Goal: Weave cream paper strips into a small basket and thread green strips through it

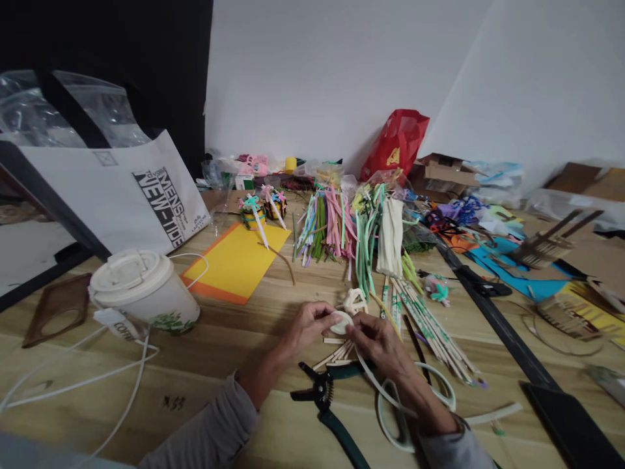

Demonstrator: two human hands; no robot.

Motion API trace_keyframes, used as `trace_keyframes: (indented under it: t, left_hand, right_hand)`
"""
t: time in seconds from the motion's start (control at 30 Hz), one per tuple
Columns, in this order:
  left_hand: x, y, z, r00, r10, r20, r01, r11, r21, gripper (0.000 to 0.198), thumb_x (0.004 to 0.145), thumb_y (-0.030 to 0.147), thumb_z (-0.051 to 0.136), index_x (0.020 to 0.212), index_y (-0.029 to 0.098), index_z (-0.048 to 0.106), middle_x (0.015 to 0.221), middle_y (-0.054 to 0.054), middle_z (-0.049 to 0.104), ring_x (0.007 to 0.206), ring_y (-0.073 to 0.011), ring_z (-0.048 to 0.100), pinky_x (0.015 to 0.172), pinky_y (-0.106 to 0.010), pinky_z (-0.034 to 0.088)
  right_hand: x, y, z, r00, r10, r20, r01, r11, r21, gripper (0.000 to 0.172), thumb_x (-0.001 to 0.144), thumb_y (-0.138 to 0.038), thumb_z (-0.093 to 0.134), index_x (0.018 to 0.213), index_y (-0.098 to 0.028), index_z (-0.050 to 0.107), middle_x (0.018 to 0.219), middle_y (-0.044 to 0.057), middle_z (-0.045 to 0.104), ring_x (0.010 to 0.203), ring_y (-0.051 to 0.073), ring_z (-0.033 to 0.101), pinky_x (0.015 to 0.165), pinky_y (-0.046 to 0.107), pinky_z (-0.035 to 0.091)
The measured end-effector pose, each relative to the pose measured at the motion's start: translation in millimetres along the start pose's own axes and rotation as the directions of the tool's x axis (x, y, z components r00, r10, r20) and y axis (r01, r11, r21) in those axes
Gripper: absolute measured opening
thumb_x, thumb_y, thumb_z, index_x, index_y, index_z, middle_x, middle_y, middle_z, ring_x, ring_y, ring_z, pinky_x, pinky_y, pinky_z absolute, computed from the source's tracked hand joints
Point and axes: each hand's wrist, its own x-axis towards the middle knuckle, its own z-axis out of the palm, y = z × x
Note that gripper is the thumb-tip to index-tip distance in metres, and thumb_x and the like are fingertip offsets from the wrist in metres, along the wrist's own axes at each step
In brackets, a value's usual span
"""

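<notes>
My left hand (315, 324) pinches a small cream-white coil (340, 323), a flat strip wound into a round disc, between thumb and fingers. At the coil's right edge, the fingers of my right hand (375, 335) close on the same strip. Its pale tail (370, 372) runs down under my right wrist towards loose loops (392, 433) on the table. Just beyond my fingertips sits a cream piece with openings (355, 301). Green-handled pruning shears (322, 391) lie below my hands, jaws spread. Short wooden sticks (336, 355) lie beneath the coil, partly hidden.
Behind my hands lie bundles of coloured pipe cleaners (334, 221) and a cream bundle (390, 238). Green-and-white wrapped sticks (434, 332) are to the right, near a phone (571, 423). A lidded cup (144, 290), white cable (141, 365) and yellow sheet (239, 257) occupy the left.
</notes>
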Motion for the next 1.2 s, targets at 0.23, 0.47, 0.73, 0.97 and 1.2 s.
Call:
trace_keyframes:
  t: [0.23, 0.47, 0.73, 0.97, 1.2]
  left_hand:
    - [-5, 12, -4.1, 0.978, 0.111, 0.175, -0.175, 0.894, 0.413, 0.031, 0.079, 0.042, 0.062, 0.072, 0.013, 0.072, 0.063, 0.000, 0.060, 0.061, -0.0125, 0.048, 0.057, -0.022, 0.032]
    - [-4, 9, -1.4, 0.980, 0.166, 0.113, -0.195, 0.915, 0.352, 0.030, 0.080, 0.041, 0.061, 0.070, 0.014, 0.070, 0.060, 0.000, 0.060, 0.059, -0.0126, 0.048, 0.057, -0.022, 0.035]
    - [-1, 0, 7.1, 0.994, 0.053, -0.094, -0.056, 0.998, -0.029, 0.036, 0.071, 0.050, 0.068, 0.067, 0.014, 0.063, 0.062, 0.000, 0.057, 0.059, -0.0121, 0.049, 0.055, -0.022, 0.041]
    - [0, -6, 15.1, 0.984, -0.015, -0.178, -0.017, 0.985, -0.172, 0.034, 0.068, 0.048, 0.070, 0.065, 0.015, 0.061, 0.060, 0.001, 0.056, 0.057, -0.0105, 0.049, 0.057, -0.021, 0.042]
    - [0, -7, 18.3, 0.979, -0.060, -0.195, 0.009, 0.968, -0.252, 0.035, 0.066, 0.049, 0.072, 0.066, 0.015, 0.063, 0.064, 0.000, 0.060, 0.059, -0.0113, 0.051, 0.056, -0.021, 0.042]
  right_hand:
    - [-3, -6, -2, 0.988, -0.128, 0.086, 0.145, 0.959, -0.242, 0.028, 0.090, -0.033, 0.050, 0.068, -0.017, 0.056, 0.057, -0.004, 0.045, 0.054, 0.011, 0.037, 0.051, 0.024, 0.027]
    - [-2, -4, -2, 0.998, -0.033, 0.059, 0.040, 0.991, -0.127, 0.030, 0.089, -0.039, 0.053, 0.078, -0.014, 0.065, 0.058, -0.004, 0.047, 0.054, 0.011, 0.038, 0.051, 0.023, 0.029]
    - [2, 1, 0, 0.994, 0.070, 0.080, -0.079, 0.990, 0.115, 0.040, 0.084, -0.051, 0.058, 0.085, -0.013, 0.071, 0.060, -0.002, 0.051, 0.053, 0.011, 0.037, 0.047, 0.023, 0.028]
    - [1, -6, 7, 0.997, 0.055, 0.058, -0.066, 0.974, 0.216, 0.039, 0.084, -0.051, 0.059, 0.090, -0.014, 0.071, 0.067, 0.001, 0.060, 0.056, 0.012, 0.046, 0.051, 0.023, 0.034]
    - [2, -1, 13, 0.999, 0.042, -0.027, -0.033, 0.965, 0.261, 0.035, 0.084, -0.049, 0.061, 0.087, -0.016, 0.068, 0.073, 0.004, 0.064, 0.066, 0.018, 0.054, 0.060, 0.028, 0.042]
